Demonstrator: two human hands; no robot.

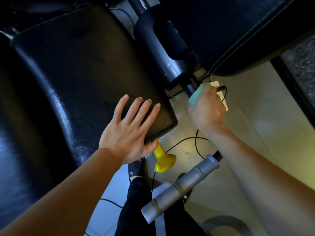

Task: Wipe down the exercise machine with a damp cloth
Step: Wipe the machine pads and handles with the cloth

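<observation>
The exercise machine fills the upper and left of the view, its black padded seat cushion glossy and stitched along the edges. Beside the cushion a black roller pad stands on a dark post, and a second black cushion sits at the upper right. The cloth, a teal roll, is clenched in the right hand, which is closed into a fist around it low down beside the post, just below the roller pad; one end of the cloth sticks out of the top of the fist. The left hand lies flat and open on the near corner of the seat cushion, fingers spread across the top and the thumb hooked under the edge, holding nothing.

Just under that corner a yellow knob juts out. A grey padded handle with bands around it slants across the lower middle. A white power strip lies on the pale floor behind the right hand, with black cables looping from it. The person's dark trouser leg and a dark shoe show below; the shoe carries a small round white logo, too small to read.
</observation>
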